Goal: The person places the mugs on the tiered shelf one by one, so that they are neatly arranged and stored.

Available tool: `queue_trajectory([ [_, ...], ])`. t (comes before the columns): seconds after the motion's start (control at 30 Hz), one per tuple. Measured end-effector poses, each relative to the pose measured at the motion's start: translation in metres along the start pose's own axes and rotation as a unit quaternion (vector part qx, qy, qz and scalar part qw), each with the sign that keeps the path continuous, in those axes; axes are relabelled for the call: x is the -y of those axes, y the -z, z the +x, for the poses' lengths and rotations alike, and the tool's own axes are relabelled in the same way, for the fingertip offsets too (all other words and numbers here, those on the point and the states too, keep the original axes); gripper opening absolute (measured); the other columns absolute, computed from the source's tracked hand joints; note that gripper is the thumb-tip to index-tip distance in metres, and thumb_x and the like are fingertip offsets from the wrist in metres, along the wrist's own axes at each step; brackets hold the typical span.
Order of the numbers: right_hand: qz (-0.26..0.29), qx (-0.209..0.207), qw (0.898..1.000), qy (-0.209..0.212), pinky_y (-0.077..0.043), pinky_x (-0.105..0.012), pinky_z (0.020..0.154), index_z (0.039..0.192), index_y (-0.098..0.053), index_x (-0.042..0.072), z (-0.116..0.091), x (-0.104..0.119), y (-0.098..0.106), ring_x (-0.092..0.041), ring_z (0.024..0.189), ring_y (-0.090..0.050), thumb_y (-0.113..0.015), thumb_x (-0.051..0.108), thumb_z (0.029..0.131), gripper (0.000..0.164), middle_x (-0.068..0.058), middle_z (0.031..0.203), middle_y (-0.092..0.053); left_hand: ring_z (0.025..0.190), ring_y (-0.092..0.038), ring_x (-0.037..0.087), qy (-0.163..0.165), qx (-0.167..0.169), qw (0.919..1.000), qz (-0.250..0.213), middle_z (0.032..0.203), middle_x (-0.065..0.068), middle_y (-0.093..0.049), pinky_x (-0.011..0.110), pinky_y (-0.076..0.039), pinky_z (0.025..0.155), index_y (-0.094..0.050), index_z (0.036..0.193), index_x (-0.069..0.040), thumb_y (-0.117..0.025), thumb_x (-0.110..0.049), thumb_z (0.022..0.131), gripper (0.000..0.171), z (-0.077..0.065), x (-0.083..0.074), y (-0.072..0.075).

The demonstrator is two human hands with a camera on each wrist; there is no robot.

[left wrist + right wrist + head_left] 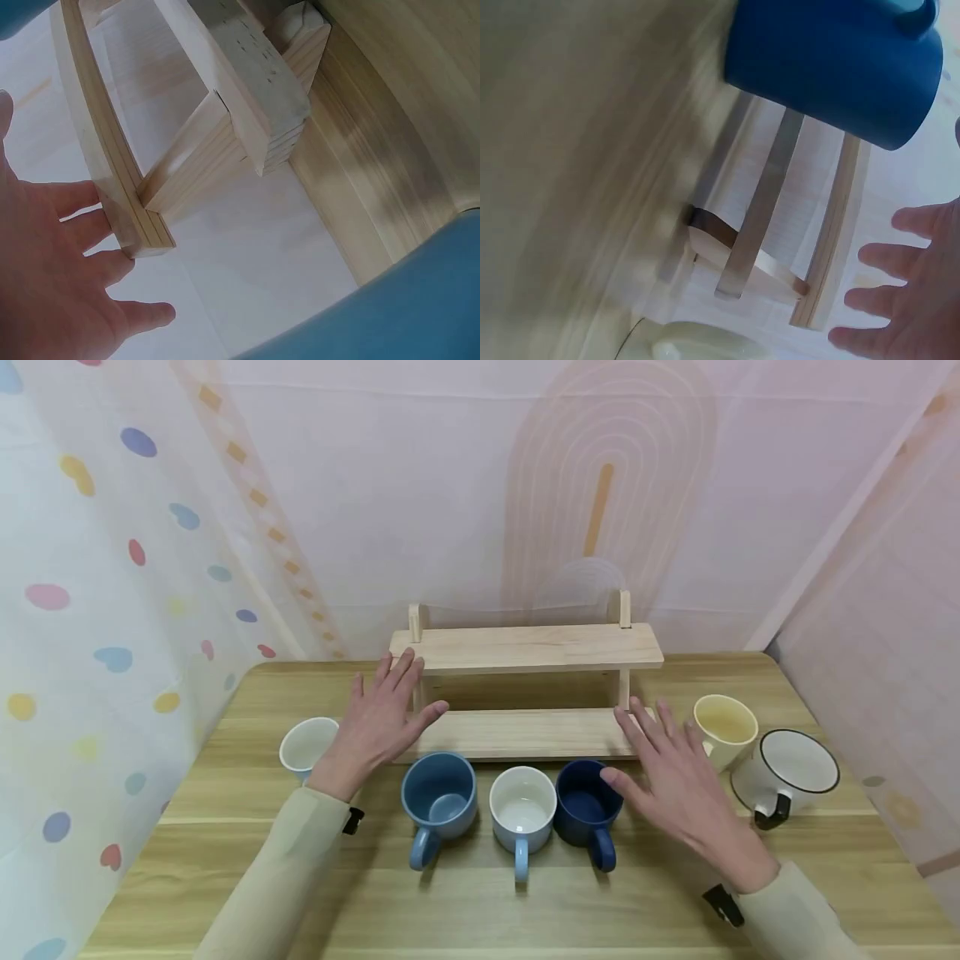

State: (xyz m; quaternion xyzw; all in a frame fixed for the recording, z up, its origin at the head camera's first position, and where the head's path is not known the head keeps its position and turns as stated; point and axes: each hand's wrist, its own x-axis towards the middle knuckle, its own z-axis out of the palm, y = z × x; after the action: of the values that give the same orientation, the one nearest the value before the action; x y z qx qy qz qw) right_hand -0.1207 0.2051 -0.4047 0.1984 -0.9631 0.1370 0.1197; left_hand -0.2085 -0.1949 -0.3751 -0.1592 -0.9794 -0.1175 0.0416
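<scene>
A wooden shelf (525, 647) stands ahead of both hands, at the back of the table (247, 860), its long axis running left to right. The left hand (378, 718) is nearer, spread wide and empty, its fingertips at the upper board's left end; how firmly they touch, I cannot tell. The right hand (678, 785), also spread and empty, reaches by the lower board's right end, its thumb overlapping the dark blue mug (588, 806) in the head view. No brand, label or writing is readable.
</scene>
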Motion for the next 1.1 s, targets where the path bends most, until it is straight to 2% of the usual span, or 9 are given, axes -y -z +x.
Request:
queue_trajectory([
  [0.17,0.011,-0.009,0.999,0.035,-0.028,-0.066,0.118,0.16,-0.039,0.006,-0.018,0.001,-0.001,-0.046,0.151,-0.028,-0.054,0.058,0.102,0.079,-0.019,0.163,-0.037,0.159,-0.003,0.036,0.003,0.004,0.9999,-0.011,0.173,0.012,-0.015,0.073,-0.007,0.119,-0.025,0.165,-0.007,-0.038,-0.073,0.101,0.092,0.0,0.004,0.001],
  [0.4,0.05,-0.025,0.996,0.064,-0.039,-0.064,0.11,0.152,-0.049,0.0,-0.04,0.005,-0.001,-0.045,0.142,-0.044,-0.063,0.049,0.101,0.072,-0.019,0.157,-0.047,0.159,-0.003,0.035,0.003,-0.003,0.9998,-0.021,0.173,0.011,-0.014,0.074,-0.007,0.119,-0.024,0.165,-0.008,-0.038,-0.072,0.102,0.091,0.0,0.01,0.001],
  [0.57,0.1,-0.007,0.994,0.04,-0.042,-0.065,0.108,0.149,-0.052,0.003,-0.055,0.011,-0.004,-0.042,0.139,-0.049,-0.067,0.037,0.1,0.062,-0.017,0.154,-0.05,0.159,-0.004,0.035,-0.002,-0.007,0.9996,-0.027,0.173,0.01,-0.015,0.074,-0.009,0.119,-0.026,0.165,-0.008,-0.038,-0.072,0.102,0.09,0.0,0.011,0.0],
  [0.77,0.174,-0.005,0.985,0.01,-0.051,-0.059,0.1,0.136,-0.065,0.009,-0.063,0.017,-0.008,-0.032,0.124,-0.064,-0.064,0.025,0.102,0.038,-0.01,0.136,-0.067,0.159,-0.005,0.035,-0.004,-0.01,0.9995,-0.031,0.173,0.01,-0.015,0.076,-0.01,0.118,-0.027,0.165,-0.009,-0.04,-0.07,0.102,0.089,0.002,0.012,0.0],
  [0.93,0.207,0.028,0.977,-0.029,-0.054,-0.052,0.096,0.124,-0.074,0.014,-0.066,0.023,-0.013,-0.024,0.115,-0.068,-0.06,0.025,0.105,0.026,0.001,0.124,-0.073,0.159,-0.004,0.034,-0.003,-0.01,0.9992,-0.039,0.173,0.009,-0.015,0.077,-0.008,0.117,-0.027,0.165,-0.009,-0.042,-0.07,0.102,0.089,0.003,0.014,-0.002],
  [1.0,0.229,0.046,0.971,-0.048,-0.056,-0.048,0.095,0.12,-0.076,0.016,-0.066,0.025,-0.015,-0.02,0.112,-0.069,-0.059,0.027,0.107,0.024,0.005,0.12,-0.074,0.159,-0.004,0.034,-0.003,-0.011,0.9991,-0.042,0.173,0.009,-0.015,0.077,-0.007,0.117,-0.027,0.165,-0.009,-0.042,-0.07,0.102,0.089,0.004,0.014,-0.002],
  [1.1,0.284,0.069,0.954,-0.069,-0.058,-0.042,0.093,0.119,-0.076,0.014,-0.066,0.025,-0.019,-0.016,0.109,-0.069,-0.057,0.028,0.108,0.026,0.003,0.117,-0.075,0.159,-0.004,0.034,-0.004,-0.011,0.9991,-0.041,0.173,0.01,-0.016,0.077,-0.008,0.117,-0.026,0.165,-0.01,-0.042,-0.07,0.102,0.089,0.005,0.015,-0.003],
])
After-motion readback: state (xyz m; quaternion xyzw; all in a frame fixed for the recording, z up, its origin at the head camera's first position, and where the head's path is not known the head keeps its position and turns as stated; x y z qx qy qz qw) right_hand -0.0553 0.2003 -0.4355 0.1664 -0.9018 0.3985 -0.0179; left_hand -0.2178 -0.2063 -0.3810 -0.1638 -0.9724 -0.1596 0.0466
